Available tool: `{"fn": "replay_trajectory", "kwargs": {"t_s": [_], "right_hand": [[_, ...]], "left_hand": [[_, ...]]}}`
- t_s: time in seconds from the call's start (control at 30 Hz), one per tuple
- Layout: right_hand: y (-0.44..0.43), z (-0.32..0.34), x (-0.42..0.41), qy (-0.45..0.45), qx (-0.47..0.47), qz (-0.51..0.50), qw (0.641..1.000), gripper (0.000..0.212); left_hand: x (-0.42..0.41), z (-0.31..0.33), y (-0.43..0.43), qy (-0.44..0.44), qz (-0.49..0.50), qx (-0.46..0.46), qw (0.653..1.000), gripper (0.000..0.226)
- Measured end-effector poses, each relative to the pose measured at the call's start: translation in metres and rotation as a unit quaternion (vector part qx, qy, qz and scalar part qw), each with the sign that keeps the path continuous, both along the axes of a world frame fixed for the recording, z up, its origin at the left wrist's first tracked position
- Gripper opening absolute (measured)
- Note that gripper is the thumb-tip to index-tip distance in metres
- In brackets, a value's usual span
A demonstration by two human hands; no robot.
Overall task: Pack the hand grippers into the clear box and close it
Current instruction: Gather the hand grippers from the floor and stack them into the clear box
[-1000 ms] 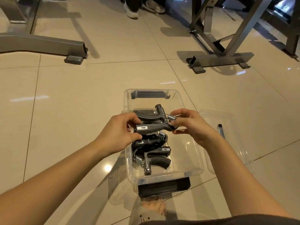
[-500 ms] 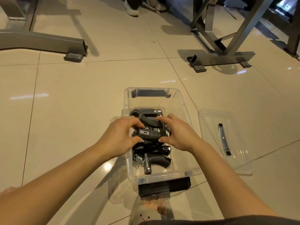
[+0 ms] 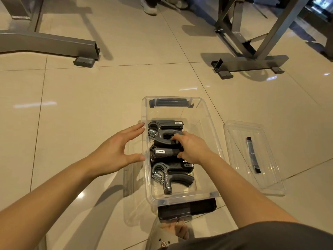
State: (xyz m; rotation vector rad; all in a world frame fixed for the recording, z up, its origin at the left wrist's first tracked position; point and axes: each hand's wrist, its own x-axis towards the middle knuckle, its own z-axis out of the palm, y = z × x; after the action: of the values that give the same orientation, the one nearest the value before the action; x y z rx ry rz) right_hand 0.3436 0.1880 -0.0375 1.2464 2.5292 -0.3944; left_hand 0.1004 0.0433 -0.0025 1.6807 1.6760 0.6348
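Inside the clear box [image 3: 173, 112], right grip [image 3: 192, 148] clasps a hand gripper [image 3: 163, 140]; left grip [image 3: 115, 152] spread outside.

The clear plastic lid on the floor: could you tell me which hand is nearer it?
Right. The right hand grips a black hand gripper inside the clear plastic box beside the clear plastic lid; the left hand sits outside the box's opposite wall.

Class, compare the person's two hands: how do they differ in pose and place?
The left hand is spread with straight fingers; the right hand has curled fingers. The left hand is outside the clear box, at its left wall; the right hand reaches inside. The left hand holds nothing; the right hand grips a hand gripper. Both are bare and at the box.
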Motion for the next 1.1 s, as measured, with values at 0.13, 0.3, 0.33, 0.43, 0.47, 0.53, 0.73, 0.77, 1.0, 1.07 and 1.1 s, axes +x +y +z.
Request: {"fn": "replay_trajectory", "kwargs": {"t_s": [0.13, 0.3, 0.33, 0.43, 0.47, 0.53, 0.73, 0.77, 1.0, 1.07, 1.1], "right_hand": [[0.001, -0.012, -0.005, 0.008, -0.015, 0.005, 1.000, 0.070], [0.004, -0.019, 0.003, 0.028, -0.034, 0.000, 0.999, 0.070], [0.005, -0.020, 0.004, 0.030, -0.035, 0.001, 0.999, 0.070], [0.006, -0.021, 0.005, 0.035, -0.041, 0.000, 0.999, 0.071], [0.006, -0.022, 0.005, 0.035, -0.042, -0.001, 0.998, 0.071], [0.006, -0.022, 0.006, 0.028, -0.046, -0.002, 0.999, 0.071], [0.006, -0.019, 0.003, 0.007, -0.048, -0.004, 0.999, 0.070], [0.006, -0.019, 0.003, 0.007, -0.049, -0.003, 0.999, 0.070], [0.000, -0.019, 0.006, 0.012, -0.045, 0.001, 0.999, 0.076], [-0.003, -0.013, 0.008, 0.015, -0.042, -0.001, 0.999, 0.079], [-0.005, -0.008, 0.009, 0.019, -0.036, -0.003, 0.999, 0.080]], "left_hand": [[-0.005, -0.005, 0.002, -0.002, -0.006, 0.010, 1.000, 0.094], [-0.009, -0.008, 0.004, 0.007, -0.006, 0.013, 1.000, 0.095], [-0.009, -0.008, 0.005, 0.006, -0.008, 0.011, 1.000, 0.096], [-0.011, -0.008, 0.007, 0.001, -0.013, 0.007, 1.000, 0.099], [-0.011, -0.008, 0.007, 0.000, -0.012, 0.006, 1.000, 0.098], [-0.010, -0.007, 0.008, -0.004, -0.011, 0.001, 1.000, 0.097], [-0.010, -0.008, 0.008, -0.019, -0.013, -0.008, 1.000, 0.098], [-0.010, -0.008, 0.008, -0.018, -0.013, -0.008, 1.000, 0.098], [-0.009, -0.007, 0.008, -0.013, -0.008, -0.003, 1.000, 0.096], [-0.007, -0.005, 0.006, 0.016, -0.006, 0.010, 1.000, 0.089], [-0.006, -0.003, 0.003, 0.033, -0.004, 0.020, 0.999, 0.084]]}}
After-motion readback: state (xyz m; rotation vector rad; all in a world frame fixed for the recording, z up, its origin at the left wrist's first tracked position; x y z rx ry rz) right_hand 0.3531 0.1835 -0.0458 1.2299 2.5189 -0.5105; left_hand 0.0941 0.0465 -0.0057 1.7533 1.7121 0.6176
